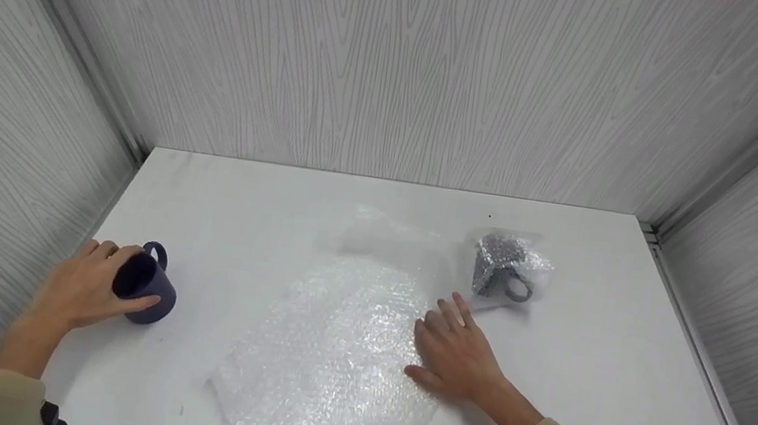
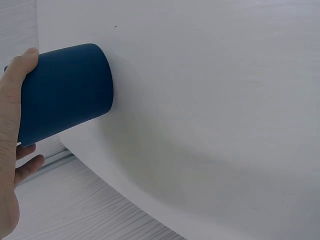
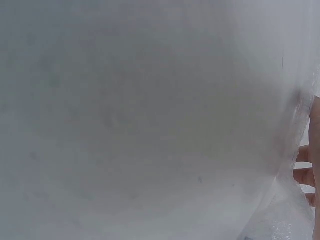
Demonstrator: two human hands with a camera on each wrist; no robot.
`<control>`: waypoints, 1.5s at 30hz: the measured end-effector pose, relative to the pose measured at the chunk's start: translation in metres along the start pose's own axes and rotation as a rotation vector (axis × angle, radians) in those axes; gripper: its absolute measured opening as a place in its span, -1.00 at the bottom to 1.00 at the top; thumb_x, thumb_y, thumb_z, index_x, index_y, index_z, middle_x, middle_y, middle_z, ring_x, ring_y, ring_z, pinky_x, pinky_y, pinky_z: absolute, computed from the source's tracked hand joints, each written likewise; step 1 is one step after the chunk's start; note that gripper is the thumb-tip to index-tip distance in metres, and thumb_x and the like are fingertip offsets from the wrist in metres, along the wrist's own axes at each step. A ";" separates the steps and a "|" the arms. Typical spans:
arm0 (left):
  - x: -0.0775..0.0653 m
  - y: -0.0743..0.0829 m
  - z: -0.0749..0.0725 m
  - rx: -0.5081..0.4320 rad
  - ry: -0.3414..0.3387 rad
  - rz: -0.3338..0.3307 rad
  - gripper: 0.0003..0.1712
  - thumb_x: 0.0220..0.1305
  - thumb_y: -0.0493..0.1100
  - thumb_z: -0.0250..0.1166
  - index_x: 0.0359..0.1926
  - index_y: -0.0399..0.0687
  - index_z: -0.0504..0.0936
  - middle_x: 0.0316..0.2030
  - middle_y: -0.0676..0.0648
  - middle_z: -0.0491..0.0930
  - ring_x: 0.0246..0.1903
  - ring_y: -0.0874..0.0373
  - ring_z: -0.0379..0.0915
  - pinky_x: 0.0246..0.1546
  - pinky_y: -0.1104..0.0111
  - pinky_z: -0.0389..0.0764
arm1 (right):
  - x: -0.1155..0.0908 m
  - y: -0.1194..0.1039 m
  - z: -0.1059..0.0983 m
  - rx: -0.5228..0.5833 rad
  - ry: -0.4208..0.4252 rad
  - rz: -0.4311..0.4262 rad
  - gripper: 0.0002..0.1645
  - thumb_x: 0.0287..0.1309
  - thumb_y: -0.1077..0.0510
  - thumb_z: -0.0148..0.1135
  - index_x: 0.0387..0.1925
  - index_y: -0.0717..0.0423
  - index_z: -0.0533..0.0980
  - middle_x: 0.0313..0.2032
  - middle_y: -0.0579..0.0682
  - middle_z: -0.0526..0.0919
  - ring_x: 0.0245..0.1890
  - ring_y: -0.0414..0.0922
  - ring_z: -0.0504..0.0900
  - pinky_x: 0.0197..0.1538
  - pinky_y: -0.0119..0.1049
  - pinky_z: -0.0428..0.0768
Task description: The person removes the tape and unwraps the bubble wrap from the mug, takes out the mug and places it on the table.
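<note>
At the left of the head view, my left hand (image 1: 83,284) grips a dark blue mug (image 1: 158,296) round its rim, thumb on one side and fingers on the other. The mug's mouth tilts toward me and its handle points away. In the left wrist view the mug (image 2: 70,90) shows its smooth side and base close to the white surface. My right hand (image 1: 454,353) rests on the right edge of a clear bubble wrap sheet (image 1: 336,362), fingers mostly extended. Only some fingers (image 3: 304,176) show beside the wrap's edge in the right wrist view.
A grey mug wrapped in bubble wrap (image 1: 499,263) lies beyond my right hand. The sheet's far end is raised or folded. White table (image 1: 239,208) lies under everything, with wood-grain panels (image 1: 399,67) at the back and both sides.
</note>
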State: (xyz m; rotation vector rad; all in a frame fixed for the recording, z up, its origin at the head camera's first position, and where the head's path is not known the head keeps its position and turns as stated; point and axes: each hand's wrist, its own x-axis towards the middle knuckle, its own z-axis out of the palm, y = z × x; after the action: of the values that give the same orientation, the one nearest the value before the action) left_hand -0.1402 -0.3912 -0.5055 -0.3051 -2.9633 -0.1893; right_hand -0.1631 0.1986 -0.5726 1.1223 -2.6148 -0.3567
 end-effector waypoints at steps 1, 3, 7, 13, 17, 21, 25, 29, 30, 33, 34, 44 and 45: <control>-0.001 -0.001 0.000 -0.004 -0.004 -0.005 0.01 0.03 0.38 0.54 0.28 -0.26 0.54 0.01 -0.43 0.61 -0.02 -0.35 0.51 -0.22 -0.24 0.68 | 0.000 0.000 0.000 0.000 0.006 0.000 -0.06 0.35 -0.60 -0.04 0.28 0.06 0.54 0.16 0.10 0.63 0.44 0.23 0.46 0.66 0.21 0.07; -0.003 -0.003 -0.001 -0.011 -0.013 -0.016 0.01 0.05 0.37 0.54 0.30 -0.24 0.53 0.03 -0.44 0.60 0.00 -0.37 0.52 -0.18 -0.26 0.68 | 0.000 0.000 0.001 0.002 0.020 0.001 -0.07 0.33 -0.60 -0.02 0.26 0.05 0.55 0.14 0.09 0.64 0.44 0.22 0.47 0.66 0.20 0.08; -0.005 -0.007 -0.001 -0.017 -0.011 -0.023 -0.01 0.06 0.36 0.53 0.31 -0.22 0.52 0.04 -0.45 0.60 0.01 -0.39 0.53 -0.11 -0.29 0.66 | 0.001 0.000 0.001 0.015 0.039 0.008 -0.06 0.31 -0.61 0.01 0.25 0.05 0.57 0.13 0.08 0.65 0.43 0.21 0.49 0.67 0.19 0.10; -0.006 -0.009 -0.001 -0.016 0.003 -0.017 0.00 0.06 0.35 0.54 0.32 -0.22 0.52 0.04 -0.45 0.60 0.03 -0.41 0.52 -0.05 -0.31 0.63 | 0.002 -0.001 0.001 0.013 0.021 0.008 -0.04 0.32 -0.62 -0.03 0.27 0.06 0.55 0.16 0.10 0.66 0.44 0.22 0.48 0.67 0.21 0.08; -0.005 -0.008 -0.002 -0.011 -0.026 -0.037 0.03 0.08 0.40 0.51 0.36 -0.19 0.49 0.09 -0.47 0.58 0.08 -0.45 0.48 -0.01 -0.34 0.61 | 0.002 0.000 0.002 -0.004 0.015 0.006 -0.04 0.32 -0.62 -0.04 0.27 0.05 0.55 0.16 0.09 0.66 0.44 0.21 0.48 0.67 0.20 0.08; -0.004 -0.004 -0.003 0.007 -0.035 -0.039 0.05 0.10 0.42 0.48 0.37 -0.23 0.49 0.11 -0.49 0.56 0.09 -0.46 0.47 0.00 -0.33 0.60 | 0.002 0.000 0.003 -0.015 0.025 0.002 -0.04 0.31 -0.62 -0.02 0.26 0.05 0.55 0.15 0.09 0.65 0.43 0.21 0.49 0.66 0.19 0.12; -0.002 0.003 -0.004 0.046 0.022 -0.006 0.05 0.10 0.42 0.48 0.36 -0.24 0.51 0.10 -0.44 0.56 0.05 -0.42 0.49 -0.04 -0.29 0.60 | 0.001 0.000 0.002 -0.014 0.031 0.001 -0.05 0.30 -0.62 0.00 0.24 0.05 0.56 0.14 0.09 0.65 0.42 0.21 0.50 0.65 0.20 0.14; 0.005 0.017 -0.006 0.075 0.071 0.032 0.02 0.11 0.41 0.46 0.36 -0.20 0.52 0.12 -0.39 0.57 0.10 -0.41 0.50 0.05 -0.31 0.57 | 0.001 0.001 0.002 -0.017 0.035 -0.003 -0.06 0.30 -0.62 0.00 0.23 0.05 0.56 0.13 0.09 0.65 0.42 0.21 0.50 0.65 0.20 0.12; 0.007 0.021 -0.006 0.084 0.074 0.042 0.01 0.12 0.42 0.45 0.37 -0.19 0.53 0.13 -0.38 0.57 0.11 -0.40 0.49 0.06 -0.31 0.56 | 0.001 0.001 0.002 -0.021 0.037 -0.006 -0.06 0.30 -0.62 0.00 0.23 0.05 0.56 0.13 0.09 0.65 0.42 0.21 0.50 0.65 0.20 0.12; 0.014 0.033 -0.007 0.098 0.080 0.064 -0.01 0.13 0.43 0.42 0.36 -0.17 0.55 0.13 -0.35 0.59 0.16 -0.37 0.49 0.07 -0.27 0.58 | 0.000 0.002 0.002 -0.032 0.049 -0.009 -0.06 0.31 -0.62 -0.02 0.23 0.04 0.57 0.12 0.08 0.66 0.41 0.21 0.51 0.65 0.18 0.13; 0.015 0.036 -0.006 0.101 0.080 0.070 -0.02 0.14 0.43 0.41 0.36 -0.16 0.56 0.13 -0.34 0.59 0.16 -0.35 0.49 0.06 -0.25 0.59 | 0.000 0.002 0.002 -0.036 0.053 -0.010 -0.06 0.31 -0.62 -0.02 0.23 0.04 0.57 0.12 0.08 0.66 0.41 0.21 0.52 0.65 0.18 0.13; 0.026 0.068 0.007 0.100 0.069 0.143 -0.06 0.17 0.44 0.38 0.34 -0.12 0.59 0.13 -0.27 0.63 0.19 -0.27 0.52 0.10 -0.16 0.62 | 0.000 0.002 0.001 -0.034 0.039 -0.011 -0.07 0.32 -0.62 -0.03 0.24 0.04 0.56 0.14 0.08 0.66 0.41 0.21 0.52 0.65 0.18 0.13; 0.026 0.072 0.008 0.107 0.061 0.150 -0.06 0.18 0.45 0.37 0.35 -0.12 0.59 0.14 -0.26 0.64 0.20 -0.27 0.52 0.12 -0.16 0.61 | 0.000 0.002 0.001 -0.034 0.035 -0.013 -0.06 0.33 -0.62 -0.04 0.25 0.04 0.56 0.14 0.09 0.66 0.42 0.21 0.51 0.65 0.19 0.13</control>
State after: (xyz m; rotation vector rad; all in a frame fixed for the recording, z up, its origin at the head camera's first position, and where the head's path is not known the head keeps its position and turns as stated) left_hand -0.1516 -0.3149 -0.5013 -0.4961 -2.8614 -0.0215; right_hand -0.1648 0.1999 -0.5731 1.1245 -2.5627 -0.3790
